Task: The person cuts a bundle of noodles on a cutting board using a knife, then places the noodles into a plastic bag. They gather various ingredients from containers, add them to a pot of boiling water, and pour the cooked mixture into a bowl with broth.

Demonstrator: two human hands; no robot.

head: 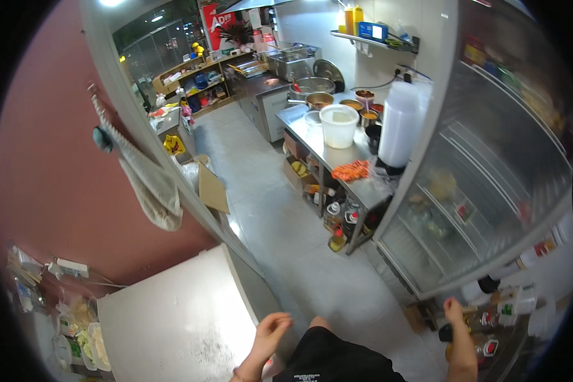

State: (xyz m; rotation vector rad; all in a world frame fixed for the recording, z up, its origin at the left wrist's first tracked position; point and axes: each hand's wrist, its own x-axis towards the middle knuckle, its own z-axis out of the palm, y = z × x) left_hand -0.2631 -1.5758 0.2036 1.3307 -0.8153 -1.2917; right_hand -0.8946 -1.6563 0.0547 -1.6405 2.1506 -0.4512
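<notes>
My left hand (273, 330) hangs in front of me with loosely bent fingers and nothing in it. It is nearest to the edge of a white-topped cabinet (167, 310), whose surface has dark smudges. On the right, my right hand (453, 309) is low, beside the bottom of a glass-door refrigerator (463, 191). Its fingers look curled, and I cannot tell whether they hold anything. Behind that hand, jugs (491, 347) with red caps and plastic tubs (520, 301) are crowded together. Food packages show blurred behind the refrigerator glass.
A grey tiled floor (267, 200) runs through a doorway between cabinet and refrigerator. Beyond it, a steel table (336, 155) carries a white bucket (339, 126), pots and stacked plastic containers (400, 124). Bottles (336, 238) stand below. A cloth (148, 186) hangs left; a cardboard box (212, 188) juts out.
</notes>
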